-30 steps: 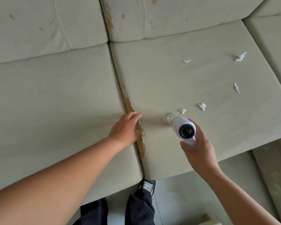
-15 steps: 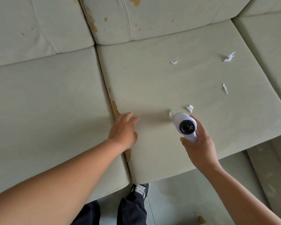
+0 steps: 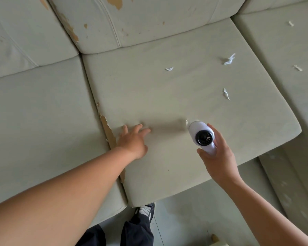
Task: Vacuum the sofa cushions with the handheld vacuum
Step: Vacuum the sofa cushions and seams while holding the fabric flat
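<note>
Head view: right hand (image 3: pixel 219 160), fingers wrapped round white handheld vacuum (image 3: pixel 202 136), nozzle down on middle sofa cushion (image 3: pixel 167 96) near its front. Left hand (image 3: pixel 133 139) flat on same cushion, fingers spread open. Paper scraps (image 3: pixel 229 59) farther back.

White handheld vacuum (image 3: pixel 202 134), dark round rear end facing up, clear nozzle pressed on the middle seat cushion (image 3: pixel 167 103) near its front edge. Cushion is pale grey-green w/ peeled tan patch at left seam. Approx. three white paper scraps (image 3: pixel 229 59) lie on its right half.

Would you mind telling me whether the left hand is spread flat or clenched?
Spread flat: the left hand rests palm down on the seat cushion, its fingers apart.
</note>
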